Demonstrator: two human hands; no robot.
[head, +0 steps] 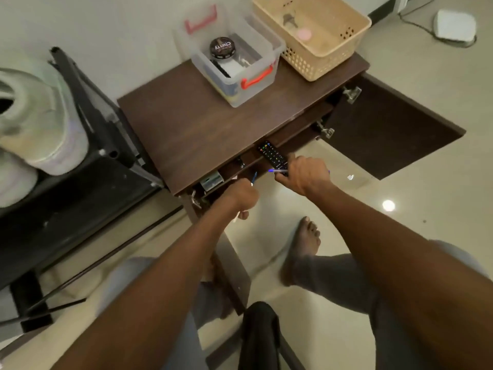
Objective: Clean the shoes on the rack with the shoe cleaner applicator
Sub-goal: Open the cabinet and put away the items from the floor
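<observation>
A dark wooden counter [202, 129] stands against a pale wall [106, 28], its cabinet door [394, 134] swung open. The glossy cream floor tiles [400, 204] reflect a ceiling light.

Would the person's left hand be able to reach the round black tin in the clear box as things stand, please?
Probably yes. The clear box has no lid and the black tin lies exposed on top. But the left hand already grips something small at the cabinet's front edge, so it would need freeing first.

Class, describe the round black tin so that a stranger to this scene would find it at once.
Start at the brown cabinet. On its top stand a beige basket and a clear box with red handles. The round black tin lies inside that box, the only dark disc with lettering on its lid.
</observation>
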